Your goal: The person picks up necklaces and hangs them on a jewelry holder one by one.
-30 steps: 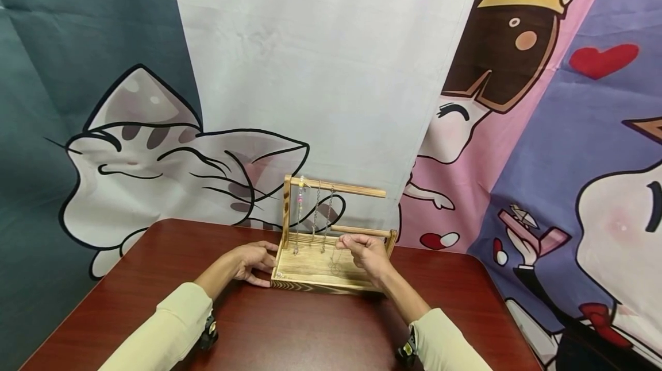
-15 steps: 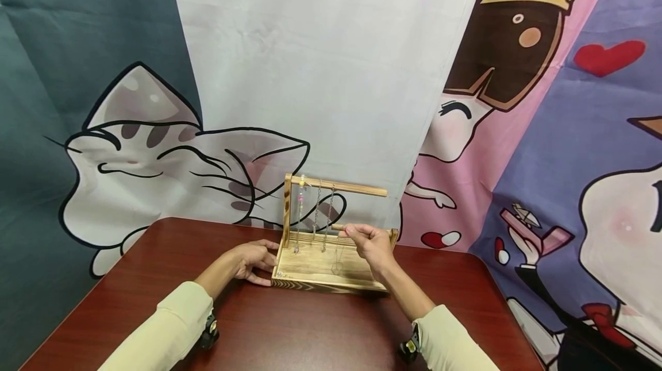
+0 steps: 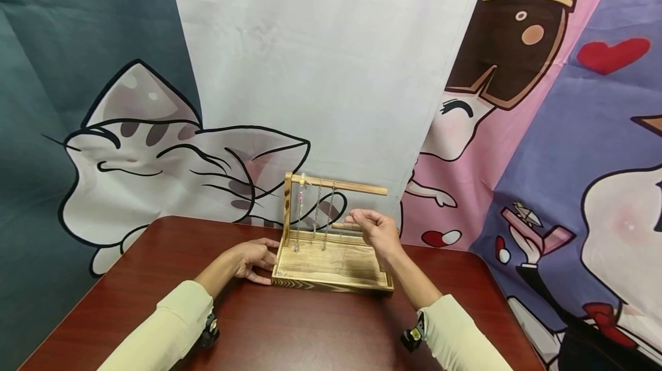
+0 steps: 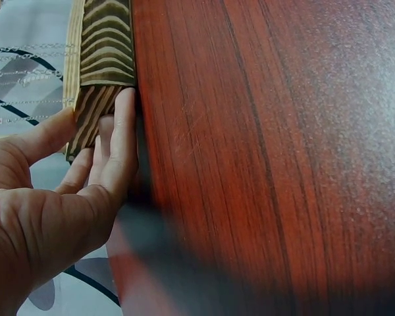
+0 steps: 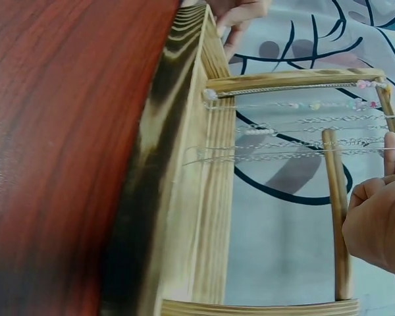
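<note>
A wooden jewelry stand point(image 3: 331, 283) has a shallow tray, a tall upper bar and a shorter lower bar. My left hand point(image 3: 253, 261) holds the tray's left end, with its fingers against the end wall and front corner, as the left wrist view shows. My right hand point(image 3: 380, 233) is raised above the tray's right half, near the lower bar point(image 5: 339, 224). Its fingertips pinch a fine silver-coloured necklace point(image 5: 283, 156) that hangs down toward the tray. Several necklaces hang from the upper bar point(image 3: 357, 188), among them a beaded one point(image 3: 301, 198) with pink and yellow beads.
The stand is on a reddish-brown table point(image 3: 300, 331), near its back edge. Behind it hangs a cloth backdrop point(image 3: 331, 72) printed with cartoon figures. A small shiny item point(image 3: 280, 273) lies in the tray's front left corner.
My right hand has risen and moved right, lifting the fine necklace higher over the tray. The left hand stays at the tray's left end.
</note>
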Tool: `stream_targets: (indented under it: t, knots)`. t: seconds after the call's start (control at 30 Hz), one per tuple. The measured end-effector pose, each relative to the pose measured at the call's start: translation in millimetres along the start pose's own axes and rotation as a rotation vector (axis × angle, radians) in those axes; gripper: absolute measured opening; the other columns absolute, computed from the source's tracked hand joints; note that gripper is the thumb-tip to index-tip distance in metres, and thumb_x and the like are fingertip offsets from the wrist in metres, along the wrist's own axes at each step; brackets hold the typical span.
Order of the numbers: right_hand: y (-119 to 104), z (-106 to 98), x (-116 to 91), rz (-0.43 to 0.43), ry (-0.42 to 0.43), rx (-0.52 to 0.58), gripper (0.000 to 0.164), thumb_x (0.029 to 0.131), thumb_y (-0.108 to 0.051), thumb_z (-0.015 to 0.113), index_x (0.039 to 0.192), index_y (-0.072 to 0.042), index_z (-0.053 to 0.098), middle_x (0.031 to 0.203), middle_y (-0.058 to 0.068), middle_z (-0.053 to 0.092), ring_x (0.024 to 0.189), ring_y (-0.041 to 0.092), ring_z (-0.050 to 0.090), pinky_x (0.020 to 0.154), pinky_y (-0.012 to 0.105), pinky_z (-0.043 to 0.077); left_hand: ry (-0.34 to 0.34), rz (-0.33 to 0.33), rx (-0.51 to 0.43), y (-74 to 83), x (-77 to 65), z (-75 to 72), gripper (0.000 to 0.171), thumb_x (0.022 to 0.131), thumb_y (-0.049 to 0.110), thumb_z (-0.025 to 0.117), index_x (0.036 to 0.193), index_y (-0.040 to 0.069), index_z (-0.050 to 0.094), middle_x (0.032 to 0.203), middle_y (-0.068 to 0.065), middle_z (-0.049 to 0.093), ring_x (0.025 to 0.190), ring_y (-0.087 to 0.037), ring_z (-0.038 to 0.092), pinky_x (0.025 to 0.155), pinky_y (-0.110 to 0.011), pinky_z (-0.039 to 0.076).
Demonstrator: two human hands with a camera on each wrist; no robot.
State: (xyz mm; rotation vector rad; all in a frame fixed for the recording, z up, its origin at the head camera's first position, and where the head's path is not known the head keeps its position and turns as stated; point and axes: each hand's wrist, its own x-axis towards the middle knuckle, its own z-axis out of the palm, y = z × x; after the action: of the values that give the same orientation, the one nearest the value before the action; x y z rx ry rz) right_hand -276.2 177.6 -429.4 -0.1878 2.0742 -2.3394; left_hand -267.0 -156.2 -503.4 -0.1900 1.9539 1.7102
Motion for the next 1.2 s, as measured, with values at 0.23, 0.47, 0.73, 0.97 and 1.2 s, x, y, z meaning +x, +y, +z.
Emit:
stream_targets:
  t: [0.23, 0.47, 0.73, 0.97, 1.2]
  knots:
    - [-14, -1, 5, -0.042, -0.008, -0.008, 0.012, 0.111, -0.011, 0.072, 0.111, -0.012, 0.084, 0.088, -0.010, 0.086, 0.046, 0.001, 0.027, 0.046, 0.018, 0.022, -0.001, 0.003, -0.001, 0.4, -0.1, 0.4, 0.068, 0.100, -0.007, 0.060, 0.164, 0.003, 0.038, 0.138, -0.024, 0.070, 0.109, -0.026, 0.073, 0.089, -0.055, 0.072]
    - [-26, -4, 9, -0.065, 0.008, -0.012, 0.022, 0.110, -0.012, 0.073, 0.123, 0.004, 0.081, 0.087, -0.011, 0.086, 0.046, 0.001, 0.028, 0.047, 0.019, 0.024, -0.004, 0.005, -0.002, -1.4, 0.2, 1.0, 0.068, 0.100, -0.006, 0.060, 0.164, 0.003, 0.037, 0.140, -0.024, 0.070, 0.109, -0.025, 0.074, 0.089, -0.054, 0.071]
    - [-44, -6, 9, -0.090, 0.021, 0.003, 0.012, 0.110, -0.011, 0.073, 0.110, -0.011, 0.085, 0.086, -0.010, 0.086, 0.046, 0.001, 0.026, 0.046, 0.017, 0.021, -0.004, 0.011, 0.003, -1.7, 0.7, 0.2, 0.068, 0.101, -0.006, 0.060, 0.164, 0.003, 0.038, 0.139, -0.024, 0.071, 0.109, -0.025, 0.074, 0.088, -0.053, 0.071]
    - [-62, -8, 11, -0.135, 0.007, 0.011, 0.014, 0.110, -0.010, 0.073, 0.106, -0.016, 0.084, 0.087, -0.010, 0.086, 0.047, 0.001, 0.027, 0.047, 0.018, 0.022, 0.002, 0.008, 0.005, -0.6, -0.9, -0.2, 0.068, 0.101, -0.007, 0.060, 0.164, 0.003, 0.038, 0.138, -0.023, 0.070, 0.109, -0.026, 0.074, 0.088, -0.053, 0.072]
    - [-77, -15, 14, -0.161, 0.000, 0.010, 0.014, 0.111, -0.011, 0.072, 0.108, -0.015, 0.085, 0.089, -0.009, 0.086, 0.049, 0.002, 0.027, 0.049, 0.018, 0.023, -0.001, 0.004, 0.002, -0.1, -0.6, 0.4, 0.067, 0.102, -0.005, 0.061, 0.165, 0.004, 0.038, 0.138, -0.023, 0.070, 0.111, -0.027, 0.073, 0.089, -0.053, 0.072]
